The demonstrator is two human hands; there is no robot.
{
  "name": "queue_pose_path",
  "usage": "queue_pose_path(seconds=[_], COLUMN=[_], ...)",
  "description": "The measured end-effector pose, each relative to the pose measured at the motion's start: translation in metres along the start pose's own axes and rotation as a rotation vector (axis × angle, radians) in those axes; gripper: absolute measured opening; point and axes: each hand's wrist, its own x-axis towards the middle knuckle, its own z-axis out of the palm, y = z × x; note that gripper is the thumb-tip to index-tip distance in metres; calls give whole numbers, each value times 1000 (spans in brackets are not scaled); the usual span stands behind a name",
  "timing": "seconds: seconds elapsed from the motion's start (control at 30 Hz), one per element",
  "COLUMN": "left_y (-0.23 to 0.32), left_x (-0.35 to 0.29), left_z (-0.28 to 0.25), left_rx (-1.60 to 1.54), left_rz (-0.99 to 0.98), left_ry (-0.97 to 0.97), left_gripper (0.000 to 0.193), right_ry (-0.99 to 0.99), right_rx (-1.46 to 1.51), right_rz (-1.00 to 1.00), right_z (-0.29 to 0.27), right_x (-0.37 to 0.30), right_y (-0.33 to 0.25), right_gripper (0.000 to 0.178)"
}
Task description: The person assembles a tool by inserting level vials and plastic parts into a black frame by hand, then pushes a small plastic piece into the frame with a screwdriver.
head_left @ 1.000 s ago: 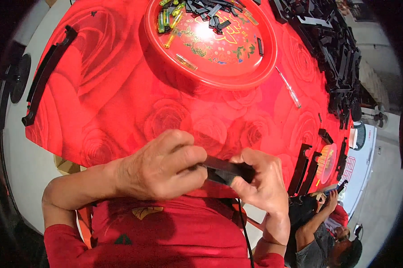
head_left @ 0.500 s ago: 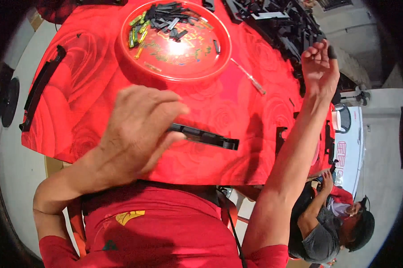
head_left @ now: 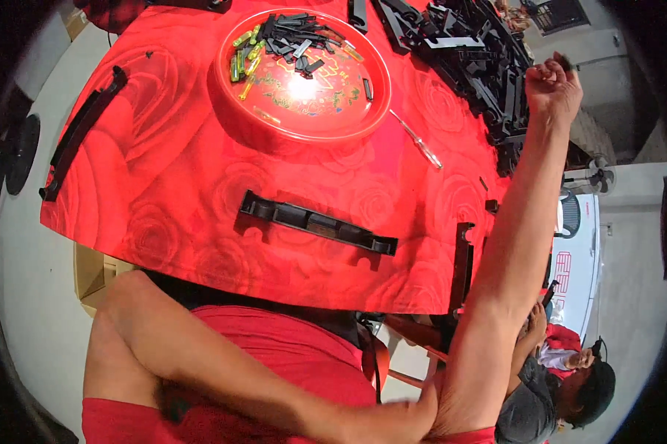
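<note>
A long black plastic part [head_left: 315, 222], a channel with recesses, lies on the red tablecloth in front of me, touched by neither hand. My left arm crosses my body, and my left hand [head_left: 416, 416] is against my right arm near the elbow; its fingers are hidden. My right arm is stretched forward at the right. At its end my right hand [head_left: 557, 92] is curled closed beside the heap of black plastic parts [head_left: 489, 89], with a dark covering on one fingertip. I see nothing held in it.
A red round tray [head_left: 304, 138] holds small black pieces and yellow-green ones. A clear-handled screwdriver [head_left: 422, 148] lies right of it. Another long black part [head_left: 82, 137] lies at the left edge, and one [head_left: 463, 263] near my right forearm. A person in a dark cap [head_left: 592, 392] sits at right.
My left hand has left the long black part and swung across to my right arm. The part stays on the cloth. My right hand's fingers have curled in more.
</note>
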Motion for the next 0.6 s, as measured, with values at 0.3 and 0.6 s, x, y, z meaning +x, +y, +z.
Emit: queue_pose_path(seconds=[0.3,0.6], left_y=[81,61], left_x=[-75,-86], left_z=[-181,-270], left_rx=[569,1451], left_rz=[558,470], left_ry=[8,587], left_gripper=[39,51], right_ry=[-655,-904], right_rx=[-714,-1038], right_rz=[283,222], right_z=[32,40], right_x=[-232,-305], right_y=[47,66], right_gripper=[7,37])
